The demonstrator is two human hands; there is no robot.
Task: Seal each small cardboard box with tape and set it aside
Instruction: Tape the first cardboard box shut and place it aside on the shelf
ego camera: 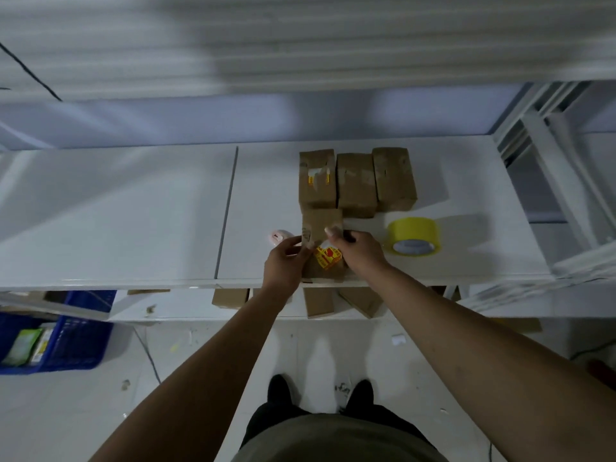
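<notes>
Box (321,225) centre frame, at the surface's (133,211) near edge; left hand (283,261) grips its left side, right hand (361,253) pinches its top; likely light, stiff cardboard; hold the sides, not the flaps.

Open shelf (116,211) left of seam (228,208); three boxes (356,181) at back, tape roll (413,236) right

head view | worn on person | faces forward, steeply down | white shelf (116,211) near, floor (83,411) beyond
</notes>
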